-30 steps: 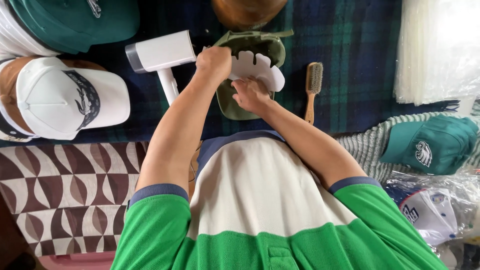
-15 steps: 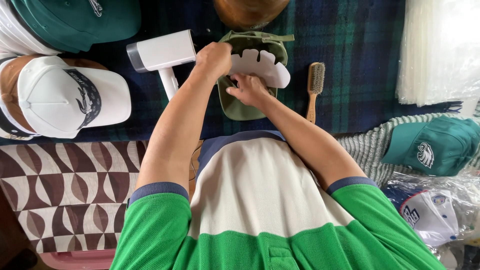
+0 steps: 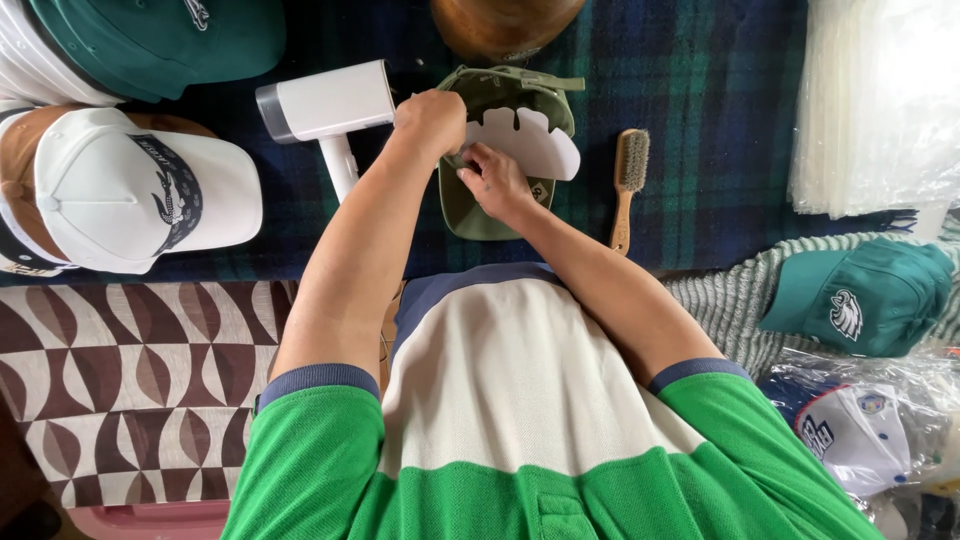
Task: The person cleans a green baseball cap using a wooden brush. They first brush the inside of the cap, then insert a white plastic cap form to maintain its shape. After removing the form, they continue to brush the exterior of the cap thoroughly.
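Note:
An olive green cap (image 3: pixel 480 215) lies on a dark plaid cloth (image 3: pixel 720 120), its crown away from me. A white card insert with a scalloped edge (image 3: pixel 530 140) rests at the cap's opening. My left hand (image 3: pixel 432 122) grips the left side of the insert and the cap. My right hand (image 3: pixel 497 180) presses on the insert's lower edge, over the cap's brim. Both forearms reach forward from my green, white and blue shirt.
A white handheld steamer (image 3: pixel 330 105) lies left of the cap, a wooden brush (image 3: pixel 628 180) right of it. White (image 3: pixel 130 190) and green caps (image 3: pixel 150 40) lie at left, a teal cap (image 3: pixel 865 295) at right. Clear bags (image 3: pixel 880 100), a bagged cap (image 3: pixel 850 430), a brown rounded object (image 3: pixel 505 25).
The white insert has shifted slightly left and deeper into the cap. Both hands stay on it with small finger movements.

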